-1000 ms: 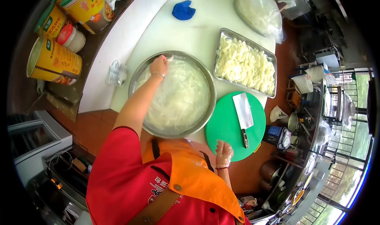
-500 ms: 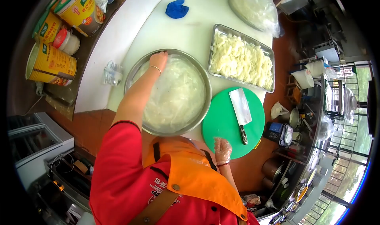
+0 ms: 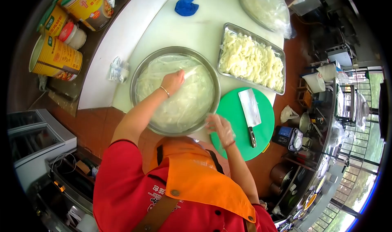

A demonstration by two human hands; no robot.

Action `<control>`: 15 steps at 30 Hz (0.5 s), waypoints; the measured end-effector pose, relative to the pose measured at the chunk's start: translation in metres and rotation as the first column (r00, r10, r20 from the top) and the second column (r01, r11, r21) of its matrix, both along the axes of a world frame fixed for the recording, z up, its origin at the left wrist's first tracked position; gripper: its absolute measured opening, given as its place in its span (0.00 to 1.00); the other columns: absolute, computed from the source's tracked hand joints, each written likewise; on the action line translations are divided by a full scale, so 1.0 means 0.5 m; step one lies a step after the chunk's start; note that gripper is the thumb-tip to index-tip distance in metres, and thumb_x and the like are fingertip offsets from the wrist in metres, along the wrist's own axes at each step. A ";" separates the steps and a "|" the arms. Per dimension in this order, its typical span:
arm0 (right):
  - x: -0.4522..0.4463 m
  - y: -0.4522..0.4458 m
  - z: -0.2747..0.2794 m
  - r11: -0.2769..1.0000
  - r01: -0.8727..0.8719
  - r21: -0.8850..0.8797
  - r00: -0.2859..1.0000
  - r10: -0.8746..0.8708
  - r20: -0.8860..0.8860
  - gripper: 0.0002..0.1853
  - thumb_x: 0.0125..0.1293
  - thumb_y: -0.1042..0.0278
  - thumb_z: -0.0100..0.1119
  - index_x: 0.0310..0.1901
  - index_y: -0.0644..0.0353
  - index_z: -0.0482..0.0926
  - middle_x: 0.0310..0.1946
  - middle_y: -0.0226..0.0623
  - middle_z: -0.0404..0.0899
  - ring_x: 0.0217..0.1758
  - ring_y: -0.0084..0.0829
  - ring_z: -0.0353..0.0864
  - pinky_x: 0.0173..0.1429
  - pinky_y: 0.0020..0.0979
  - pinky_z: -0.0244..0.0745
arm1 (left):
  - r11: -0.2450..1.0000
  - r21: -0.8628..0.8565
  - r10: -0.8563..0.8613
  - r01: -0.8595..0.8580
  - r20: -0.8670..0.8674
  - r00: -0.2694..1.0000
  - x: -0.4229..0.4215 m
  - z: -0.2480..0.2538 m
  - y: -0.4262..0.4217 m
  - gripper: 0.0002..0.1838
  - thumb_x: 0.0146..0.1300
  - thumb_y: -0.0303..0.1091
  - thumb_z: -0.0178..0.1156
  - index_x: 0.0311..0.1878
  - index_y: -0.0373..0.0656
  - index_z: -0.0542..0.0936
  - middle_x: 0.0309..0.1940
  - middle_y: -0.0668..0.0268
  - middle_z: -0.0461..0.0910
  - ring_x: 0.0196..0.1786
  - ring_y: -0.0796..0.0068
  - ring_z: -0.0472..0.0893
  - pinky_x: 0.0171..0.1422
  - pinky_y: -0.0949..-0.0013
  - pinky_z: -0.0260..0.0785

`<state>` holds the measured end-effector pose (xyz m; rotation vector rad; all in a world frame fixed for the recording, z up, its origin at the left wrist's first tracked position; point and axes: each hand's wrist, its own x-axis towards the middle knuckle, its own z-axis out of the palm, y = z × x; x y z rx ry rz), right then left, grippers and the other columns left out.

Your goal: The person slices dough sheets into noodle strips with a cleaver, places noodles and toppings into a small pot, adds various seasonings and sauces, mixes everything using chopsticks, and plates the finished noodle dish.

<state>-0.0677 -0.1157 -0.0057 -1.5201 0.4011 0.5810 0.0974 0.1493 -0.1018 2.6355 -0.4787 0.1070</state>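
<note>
My bare left hand (image 3: 173, 81) is closed on clear plastic film (image 3: 191, 72) and pulls a raised fold of it over the round metal pan (image 3: 133, 89). Under the film lies something pale and whitish; its kind is hard to make out. My right hand (image 3: 220, 129), in a clear plastic glove, hovers between the pan's near right rim and the green round cutting board (image 3: 228, 105). Its fingers are loosely apart and appear to hold nothing. A cleaver (image 3: 250, 109) lies flat on the board, handle toward me.
Beyond the board stands a metal tray (image 3: 283, 79) of pale, wide noodle strips (image 3: 253, 60). A plastic-covered round bundle (image 3: 265, 7) and a blue crumpled cloth (image 3: 186, 6) lie farther back. A crumpled clear bag (image 3: 119, 70) and yellow cans (image 3: 57, 58) are at the left.
My left hand has moved from the pan's far rim toward its middle, drawing the plastic film along. My right hand has come up and left, from the board's near edge to beside the pan.
</note>
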 end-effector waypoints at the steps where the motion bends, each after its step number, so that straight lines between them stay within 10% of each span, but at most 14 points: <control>1: 0.029 0.025 -0.008 0.992 0.010 0.125 0.998 -0.003 -0.056 0.31 0.72 0.46 0.53 0.61 0.69 0.71 0.51 0.47 0.79 0.48 0.37 0.82 0.51 0.35 0.79 | 0.999 -0.009 -0.036 0.036 0.008 0.999 -0.020 -0.008 -0.003 0.05 0.64 0.32 0.54 0.37 0.42 0.70 0.26 0.58 0.79 0.29 0.56 0.80 0.31 0.55 0.72; 4: 0.108 0.096 -0.099 0.888 0.216 0.406 0.945 -0.086 -0.316 0.35 0.71 0.48 0.55 0.67 0.68 0.62 0.60 0.49 0.74 0.57 0.42 0.78 0.64 0.40 0.73 | 0.981 -0.025 -0.191 0.191 0.003 0.982 -0.086 -0.016 -0.016 0.05 0.64 0.33 0.54 0.38 0.43 0.70 0.26 0.60 0.79 0.28 0.54 0.80 0.30 0.55 0.72; 7: 0.166 0.156 -0.160 0.805 0.378 0.458 0.909 -0.228 -0.349 0.27 0.70 0.52 0.57 0.58 0.68 0.72 0.49 0.45 0.80 0.47 0.37 0.81 0.57 0.38 0.75 | 0.928 -0.026 -0.372 0.371 -0.043 0.927 -0.154 -0.002 -0.018 0.06 0.65 0.34 0.54 0.41 0.44 0.71 0.29 0.60 0.79 0.31 0.55 0.81 0.32 0.55 0.73; 9: 0.207 0.139 -0.361 0.974 0.173 0.148 0.985 -0.172 -0.022 0.18 0.68 0.57 0.60 0.48 0.65 0.75 0.36 0.39 0.78 0.36 0.33 0.77 0.46 0.36 0.76 | 0.909 -0.038 -0.416 0.415 -0.061 0.907 -0.194 -0.012 -0.018 0.07 0.65 0.34 0.54 0.43 0.44 0.72 0.31 0.60 0.79 0.34 0.56 0.82 0.34 0.56 0.74; 12: 0.235 0.141 -0.424 0.980 0.191 0.062 0.977 -0.196 0.083 0.09 0.65 0.65 0.64 0.36 0.59 0.76 0.22 0.30 0.70 0.23 0.27 0.67 0.30 0.31 0.68 | 0.988 0.096 -0.109 0.124 -0.145 0.983 -0.230 0.017 -0.002 0.10 0.62 0.34 0.55 0.45 0.43 0.72 0.37 0.59 0.77 0.36 0.57 0.81 0.37 0.56 0.75; 15: 0.245 0.167 -0.275 0.896 0.394 0.207 0.913 -0.353 -0.206 0.06 0.62 0.72 0.65 0.33 0.56 0.76 0.19 0.27 0.68 0.20 0.24 0.65 0.23 0.26 0.62 | 0.976 0.176 0.149 -0.126 -0.123 0.981 -0.238 0.010 0.056 0.13 0.59 0.32 0.57 0.47 0.42 0.73 0.39 0.59 0.76 0.36 0.58 0.81 0.38 0.57 0.75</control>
